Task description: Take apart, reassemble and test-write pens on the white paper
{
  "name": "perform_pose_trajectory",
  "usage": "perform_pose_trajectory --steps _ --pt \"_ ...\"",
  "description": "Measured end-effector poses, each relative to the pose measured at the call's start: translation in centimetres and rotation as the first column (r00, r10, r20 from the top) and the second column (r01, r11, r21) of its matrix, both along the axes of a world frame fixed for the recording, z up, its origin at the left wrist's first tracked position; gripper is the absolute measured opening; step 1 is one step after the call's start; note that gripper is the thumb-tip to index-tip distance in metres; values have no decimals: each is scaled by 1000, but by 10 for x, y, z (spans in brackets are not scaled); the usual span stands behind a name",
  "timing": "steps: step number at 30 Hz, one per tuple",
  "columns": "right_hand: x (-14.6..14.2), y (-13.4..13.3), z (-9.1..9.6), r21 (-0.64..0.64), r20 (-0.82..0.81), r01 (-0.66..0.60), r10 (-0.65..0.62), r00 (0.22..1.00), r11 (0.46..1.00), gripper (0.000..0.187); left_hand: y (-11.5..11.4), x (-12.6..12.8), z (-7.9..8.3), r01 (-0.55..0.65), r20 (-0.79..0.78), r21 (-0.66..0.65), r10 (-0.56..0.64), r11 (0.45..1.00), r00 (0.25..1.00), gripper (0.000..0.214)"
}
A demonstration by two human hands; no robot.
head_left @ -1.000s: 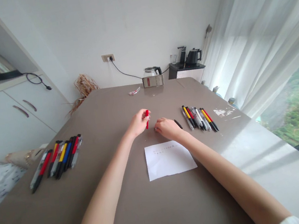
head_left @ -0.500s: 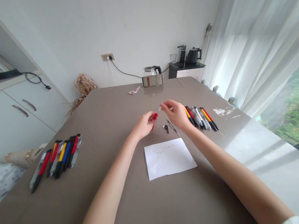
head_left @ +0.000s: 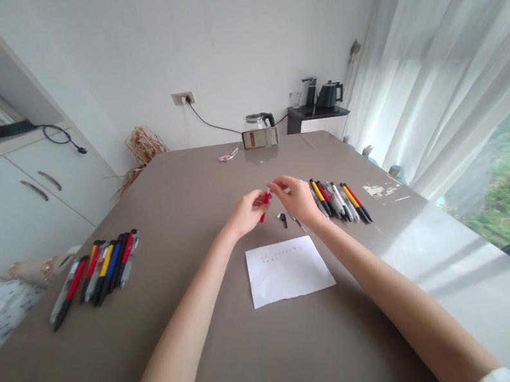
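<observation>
Above the middle of the table, my left hand has its fingers closed around a red pen barrel, which is tilted and partly covered by the fingers. My right hand pinches a small white pen part at the barrel's upper end. Whether that part sits inside the barrel I cannot tell. Below the hands lie a small black pen piece and a thin pen-like piece, partly hidden by my right hand. Nearer to me is a white sheet of paper with a few lines of faint writing.
Several pens lie in a row at the left, and another group of pens lies at the right. A phone stands at the far edge before a glass pot. Nearby is a crumpled wrapper.
My right hand has moved left, bringing the white part from a short gap away up to the end of the red barrel. My left hand has stayed nearly in place.
</observation>
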State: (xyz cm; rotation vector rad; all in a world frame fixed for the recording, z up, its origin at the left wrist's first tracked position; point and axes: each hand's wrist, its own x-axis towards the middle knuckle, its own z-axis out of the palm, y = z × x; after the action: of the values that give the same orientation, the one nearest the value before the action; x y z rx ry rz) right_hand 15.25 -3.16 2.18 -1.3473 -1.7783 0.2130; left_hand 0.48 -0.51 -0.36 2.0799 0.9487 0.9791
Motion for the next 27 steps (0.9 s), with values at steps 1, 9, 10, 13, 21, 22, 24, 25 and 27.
perform_pose_trajectory --steps 1,9,10,13,21,22,24,25,27 --pt "0 -1 1 -5 9 -4 4 1000 1000 27 0 0 0 -1 4 1 1 1000 1000 16" --pt "0 -3 3 -14 77 -18 19 997 1000 30 5 -1 -2 1 49 5 -1 1000 999 20" --pt "1 -3 4 -21 82 -10 12 997 1000 30 6 -1 -2 -2 51 3 2 1000 999 20" --pt "4 -2 5 -16 92 27 -26 995 999 32 7 -2 -4 -20 46 0 20 1000 999 20" --pt "16 8 -11 -288 482 114 41 875 951 22 8 -3 -3 -24 35 21 24 999 999 22" --pt "16 9 -14 -313 509 125 56 859 942 22 8 -3 -3 -24 36 24 23 999 999 22" --pt "15 9 -18 -334 538 136 70 840 933 25 7 -3 -2 -26 40 29 24 999 999 21" --pt "14 9 -20 -334 546 138 72 835 932 26 7 -3 -2 -26 41 29 25 999 999 21" --pt "12 8 -21 -332 562 140 76 824 933 23 7 -2 -2 -28 43 28 27 999 999 21"
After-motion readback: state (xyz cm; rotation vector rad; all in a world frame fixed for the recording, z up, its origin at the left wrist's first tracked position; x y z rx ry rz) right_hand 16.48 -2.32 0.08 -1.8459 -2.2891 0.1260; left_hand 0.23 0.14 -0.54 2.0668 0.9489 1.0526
